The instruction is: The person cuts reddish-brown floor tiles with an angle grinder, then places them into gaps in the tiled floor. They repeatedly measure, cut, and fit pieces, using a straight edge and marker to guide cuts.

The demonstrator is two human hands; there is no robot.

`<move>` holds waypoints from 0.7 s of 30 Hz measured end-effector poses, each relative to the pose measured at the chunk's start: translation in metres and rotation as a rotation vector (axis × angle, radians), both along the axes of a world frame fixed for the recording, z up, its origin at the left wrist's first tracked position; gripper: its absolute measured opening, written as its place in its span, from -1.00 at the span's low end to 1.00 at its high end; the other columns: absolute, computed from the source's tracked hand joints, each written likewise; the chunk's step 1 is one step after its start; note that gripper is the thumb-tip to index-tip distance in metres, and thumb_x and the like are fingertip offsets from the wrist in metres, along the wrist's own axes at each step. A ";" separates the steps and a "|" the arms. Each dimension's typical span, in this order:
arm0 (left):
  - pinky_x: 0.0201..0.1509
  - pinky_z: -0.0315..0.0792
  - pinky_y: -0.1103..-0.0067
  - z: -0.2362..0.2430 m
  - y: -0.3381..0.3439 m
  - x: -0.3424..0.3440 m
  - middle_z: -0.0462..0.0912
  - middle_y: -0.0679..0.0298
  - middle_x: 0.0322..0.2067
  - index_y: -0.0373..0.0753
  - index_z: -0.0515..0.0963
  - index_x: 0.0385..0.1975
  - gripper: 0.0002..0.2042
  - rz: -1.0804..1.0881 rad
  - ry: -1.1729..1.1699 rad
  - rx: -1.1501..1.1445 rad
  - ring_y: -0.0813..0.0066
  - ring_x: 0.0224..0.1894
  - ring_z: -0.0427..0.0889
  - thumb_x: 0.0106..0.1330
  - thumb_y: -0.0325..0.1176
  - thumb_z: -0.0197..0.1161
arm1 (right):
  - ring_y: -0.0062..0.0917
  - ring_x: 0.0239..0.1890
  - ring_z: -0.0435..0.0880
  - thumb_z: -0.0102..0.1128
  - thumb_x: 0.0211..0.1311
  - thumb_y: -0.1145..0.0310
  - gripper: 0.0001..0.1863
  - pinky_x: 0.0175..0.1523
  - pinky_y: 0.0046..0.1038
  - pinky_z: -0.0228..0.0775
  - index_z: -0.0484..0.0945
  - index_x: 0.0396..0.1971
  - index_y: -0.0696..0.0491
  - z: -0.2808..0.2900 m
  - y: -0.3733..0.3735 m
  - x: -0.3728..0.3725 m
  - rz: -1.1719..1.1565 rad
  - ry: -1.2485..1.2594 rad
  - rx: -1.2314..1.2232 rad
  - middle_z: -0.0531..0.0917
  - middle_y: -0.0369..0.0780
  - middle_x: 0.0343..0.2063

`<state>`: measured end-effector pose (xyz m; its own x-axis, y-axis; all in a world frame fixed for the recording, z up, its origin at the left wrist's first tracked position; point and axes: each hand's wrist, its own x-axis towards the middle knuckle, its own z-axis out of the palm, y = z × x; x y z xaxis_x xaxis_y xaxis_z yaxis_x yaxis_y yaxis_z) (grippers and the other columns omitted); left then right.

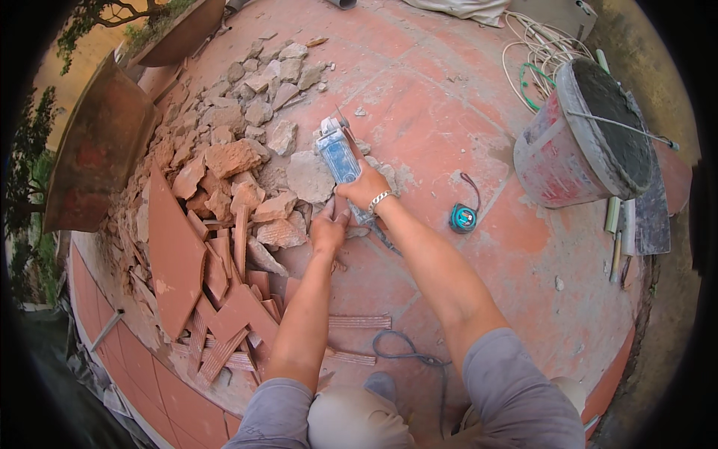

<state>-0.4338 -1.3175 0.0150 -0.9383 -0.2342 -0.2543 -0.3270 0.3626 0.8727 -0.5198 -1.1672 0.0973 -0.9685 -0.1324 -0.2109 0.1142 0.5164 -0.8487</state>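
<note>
My right hand (364,187) is wrapped round the body of a blue angle grinder (340,159), held over the rubble. A thin disc shows edge-on at the grinder's far end, and its grey rear part comes out below my hand. Close against the grinder's rear, my left hand (327,229) has its fingers drawn together beside my right hand. What they pinch, if anything, is hidden. A pale concrete chunk (310,176) lies just left of the grinder. Broken stones (224,117) and cut red tiles (178,254) are heaped to the left.
A bucket of grey mortar (553,153) stands on the right, with a coiled pale hose (540,41) behind it. On the red floor (449,97) lies a teal tape measure (463,218). A dark cord (407,355) loops near my knees. Curved brown sheets (97,146) border the heap at far left.
</note>
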 end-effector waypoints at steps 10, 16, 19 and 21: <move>-0.33 0.46 0.63 0.019 0.004 0.002 0.70 0.34 -0.24 -0.29 0.39 0.42 -0.46 0.000 -0.032 -0.025 0.66 -0.38 0.56 0.44 -0.40 0.28 | -0.08 -0.03 0.74 0.48 -0.17 0.02 -0.13 0.08 -0.25 0.56 0.48 0.15 0.27 0.007 0.000 0.001 0.014 -0.008 0.023 0.73 0.13 -0.10; -0.20 0.53 0.62 0.019 0.005 0.001 0.73 0.24 -0.13 -0.30 0.35 0.45 -0.41 0.009 -0.029 -0.072 0.61 -0.24 0.63 0.42 -0.40 0.31 | -0.10 -0.06 0.75 0.46 -0.17 0.05 -0.24 0.05 -0.25 0.56 0.54 0.04 0.23 0.006 -0.002 -0.002 0.004 -0.009 0.037 0.74 0.11 -0.13; -0.22 0.53 0.62 0.016 0.003 0.000 0.74 0.26 -0.14 -0.34 0.35 0.43 -0.41 0.016 -0.041 -0.050 0.62 -0.27 0.63 0.42 -0.40 0.32 | -0.11 -0.08 0.75 0.45 -0.17 0.06 -0.27 0.04 -0.26 0.56 0.56 0.01 0.21 0.008 -0.001 -0.002 0.011 -0.027 0.018 0.74 0.09 -0.15; -0.26 0.52 0.62 0.013 0.002 -0.001 0.74 0.27 -0.16 -0.34 0.36 0.43 -0.42 0.003 -0.052 -0.051 0.63 -0.31 0.62 0.42 -0.40 0.32 | -0.11 -0.08 0.75 0.45 -0.17 0.06 -0.27 0.03 -0.27 0.56 0.56 0.01 0.21 0.009 0.000 -0.002 0.016 -0.035 0.022 0.74 0.09 -0.16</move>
<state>-0.4347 -1.3154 0.0283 -0.9234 -0.2509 -0.2906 -0.3728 0.4054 0.8347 -0.5218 -1.1676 0.1063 -0.9582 -0.1427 -0.2481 0.1356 0.5370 -0.8326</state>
